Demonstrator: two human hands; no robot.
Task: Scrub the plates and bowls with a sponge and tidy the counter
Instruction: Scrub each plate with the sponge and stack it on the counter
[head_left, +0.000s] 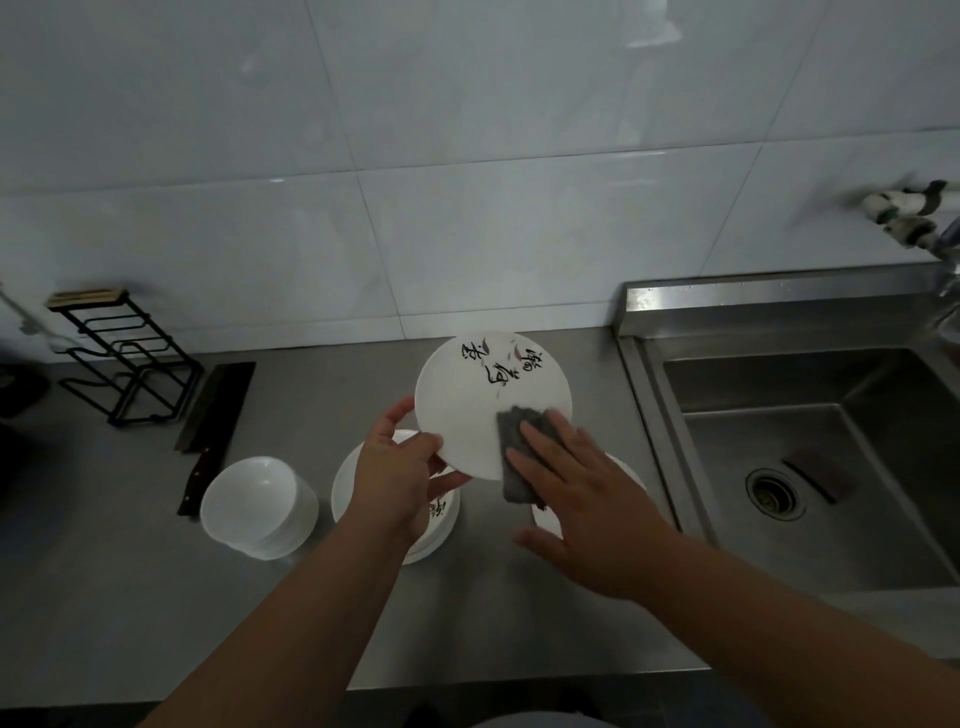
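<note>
My left hand (400, 470) grips the lower left rim of a white plate (467, 395) with black calligraphy, held tilted above the counter. With straight fingers, my right hand (576, 493) presses a dark grey sponge (514, 457) flat against the plate's lower right face. Under my left hand sits a stack of white plates (348, 483). A stack of white bowls (257, 506) stands to the left. Another white dish (545, 519) shows partly beneath my right hand.
A steel sink (810, 457) lies to the right, with a dark pad (823, 473) by its drain and a tap (914, 218) above. A cleaver (215, 415) and a black wire rack (124, 364) sit at the counter's back left.
</note>
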